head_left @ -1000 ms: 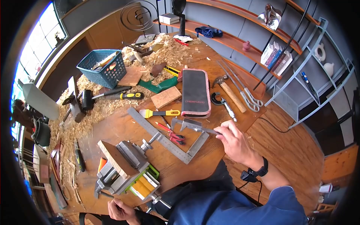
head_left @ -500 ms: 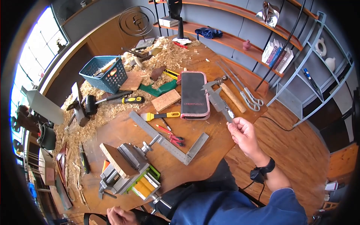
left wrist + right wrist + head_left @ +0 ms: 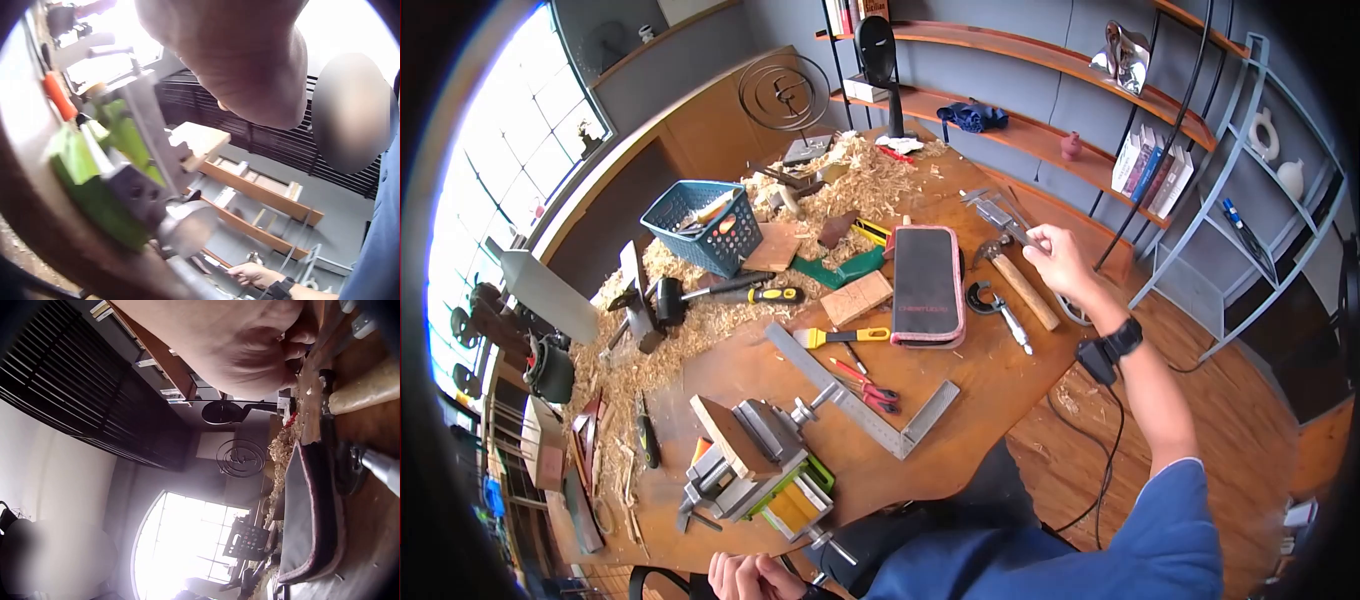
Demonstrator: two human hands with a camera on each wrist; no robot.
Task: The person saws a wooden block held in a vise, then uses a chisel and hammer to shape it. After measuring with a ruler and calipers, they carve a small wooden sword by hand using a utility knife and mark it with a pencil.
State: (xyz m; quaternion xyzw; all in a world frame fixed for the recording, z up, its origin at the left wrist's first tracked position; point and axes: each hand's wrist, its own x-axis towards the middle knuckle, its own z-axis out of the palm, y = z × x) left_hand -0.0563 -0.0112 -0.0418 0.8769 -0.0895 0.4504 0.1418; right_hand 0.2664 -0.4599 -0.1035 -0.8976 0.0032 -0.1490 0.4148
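My right hand (image 3: 1062, 265) grips one end of the caliper (image 3: 997, 212), in the upper right of the frame, with thumb and fingers bent round it. My left hand (image 3: 745, 578) is at the bottom edge, left of centre; its fingers are loosely curled and I see nothing in them. In the left wrist view that palm fills the top and its fingertips are out of sight.

The caliper points away from my right hand towards the upper left of the frame, its long axis on a slant, measuring end farthest from me. My right hand is the near one, right on it; my left is well apart, with much of the table (image 3: 960, 425) between. The caliper shows just above the head of the hammer (image 3: 1022, 288) in the frame, and the hammer's handle slants down to the right below my right hand. I cannot tell whether the caliper touches the table or hangs over it.

Left of the hammer lies the case (image 3: 927, 285), long side up and down in the frame, with the micrometer (image 3: 1004, 312) between them. Nearer my left hand, at lower left of centre, the vise (image 3: 772, 432) has a board (image 3: 728, 438) in it, and the square (image 3: 870, 418) lies to its right.
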